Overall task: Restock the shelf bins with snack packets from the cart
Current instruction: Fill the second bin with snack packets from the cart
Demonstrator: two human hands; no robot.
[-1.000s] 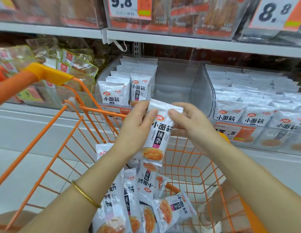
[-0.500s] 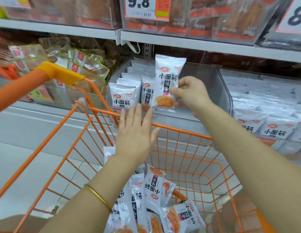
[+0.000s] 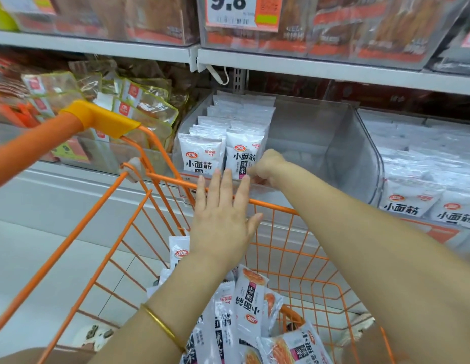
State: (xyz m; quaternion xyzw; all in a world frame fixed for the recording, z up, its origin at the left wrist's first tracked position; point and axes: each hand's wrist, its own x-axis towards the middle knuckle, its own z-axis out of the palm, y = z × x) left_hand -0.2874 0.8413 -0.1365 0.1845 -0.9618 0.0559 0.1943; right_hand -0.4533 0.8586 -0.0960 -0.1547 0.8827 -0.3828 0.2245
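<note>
Hiding fingertips, our right hand point(image 3: 265, 166) curls at front packet point(image 3: 241, 157), 12 o'clock, grip we cannot tell, left hand point(image 3: 223, 224) spread over cart rim point(image 3: 275, 207), cart packets point(image 3: 251, 298) cropped, 6 o'clock

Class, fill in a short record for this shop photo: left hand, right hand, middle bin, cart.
left hand: open, fingers spread, over the cart front rim
right hand: curled on the front packet at its lower corner
middle bin: stocked packets in two rows at its left side; right side unfilled
cart: orange wire, snack packets heaped inside
</note>
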